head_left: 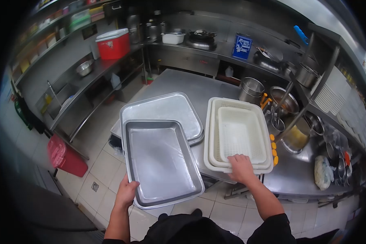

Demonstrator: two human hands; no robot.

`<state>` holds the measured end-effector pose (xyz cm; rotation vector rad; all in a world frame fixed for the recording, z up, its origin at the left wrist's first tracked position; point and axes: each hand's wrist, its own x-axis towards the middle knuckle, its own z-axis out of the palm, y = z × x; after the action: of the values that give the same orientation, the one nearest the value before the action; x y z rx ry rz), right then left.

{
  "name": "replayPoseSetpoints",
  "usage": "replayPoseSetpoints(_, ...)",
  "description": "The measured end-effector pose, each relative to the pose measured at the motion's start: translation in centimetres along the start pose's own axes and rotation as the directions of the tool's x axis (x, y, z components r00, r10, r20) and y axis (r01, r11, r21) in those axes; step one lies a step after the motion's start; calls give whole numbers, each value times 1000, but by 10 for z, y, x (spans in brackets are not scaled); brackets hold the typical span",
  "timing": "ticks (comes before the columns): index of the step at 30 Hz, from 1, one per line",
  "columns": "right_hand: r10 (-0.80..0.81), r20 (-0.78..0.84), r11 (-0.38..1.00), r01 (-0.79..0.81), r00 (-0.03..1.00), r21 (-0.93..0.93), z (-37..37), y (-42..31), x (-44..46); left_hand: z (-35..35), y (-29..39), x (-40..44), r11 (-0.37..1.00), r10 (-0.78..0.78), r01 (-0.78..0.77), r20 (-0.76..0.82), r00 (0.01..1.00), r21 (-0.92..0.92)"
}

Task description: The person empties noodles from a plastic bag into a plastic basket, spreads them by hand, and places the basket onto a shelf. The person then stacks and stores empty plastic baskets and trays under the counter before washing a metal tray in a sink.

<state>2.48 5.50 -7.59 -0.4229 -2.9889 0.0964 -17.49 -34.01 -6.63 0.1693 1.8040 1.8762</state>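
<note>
From my end I see the left hand (pixel 127 194) closed on the pan (pixel 160 162), thumb over the rim at its near left part, fingers going underneath out of sight. The pan is a deep metal one, tipped a little toward me; its far end overlaps the tray (pixel 162 106), and its near end juts out past the near edge of the table (pixel 171 79). I can't tell whether the tray bears any of its weight.

The right hand (pixel 242 168) is at the near rim of the baskets (pixel 208 140), which sit nested by the table's near edge, right of the pan. Its fingers bend over the rim; the thumb is hidden, so I can't tell whether they grip or merely rest. Orange caps (pixel 274 151) lie just beside the baskets' right side, and a pot (pixel 252 86) stands past their far right corner.

I judge the pan stiff and moderately heavy for one hand, since its length would make the free end dip and twist my wrist. The smooth metal looks shiny and could slip if wet; I'd trust the rolled rim, ideally at the middle of both long sides. It should dent rather than break. The baskets look like light plastic with slight give. Their rims offer a good hold, but pulling on the inner one alone may leave the outer behind, so I'd take both rims together.
</note>
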Motion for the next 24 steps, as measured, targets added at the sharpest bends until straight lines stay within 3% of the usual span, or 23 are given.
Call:
replayPoseSetpoints(4, -41, -14, 999, 42, 999, 28, -26, 8, 17, 31, 5, -5, 998, 19, -17, -32, 999, 52)
replayPoseSetpoints(7, -49, -142, 992, 64, 989, 107, -68, 17, 43, 51, 10, -2, 999, 1, -2, 14, 1000, 53)
replayPoseSetpoints(11, -23, -202, 984, 58, 979, 166, -109, 8, 65, 90, -3, 26, 999, 37, -39, 180, 983, 8)
replayPoseSetpoints(13, -12, -180, 977, 49, 984, 207, -119, -3, 68, 119, 1, 33, 999, -27, 37, 238, 971, -38)
replayPoseSetpoints(17, -87, -303, 947, 174, 949, 271, -114, -29, 48, 163, -17, 63, 986, -154, 169, 356, 922, -12)
replayPoseSetpoints(19, -146, -339, 939, 238, 929, 249, -110, -44, 24, 178, -36, 78, 990, -119, 138, 372, 920, -24)
replayPoseSetpoints(21, -168, -285, 950, 233, 944, 210, -114, -62, -3, 186, -43, 80, 982, -92, 149, 399, 912, -114)
replayPoseSetpoints(22, -191, -254, 947, 246, 948, 206, -111, -74, -12, 185, -46, 76, 978, 9, 87, 453, 891, -190)
replayPoseSetpoints(24, -212, -207, 944, 255, 955, 211, -103, -89, -22, 172, -69, 91, 976, -83, 176, 536, 840, -125)
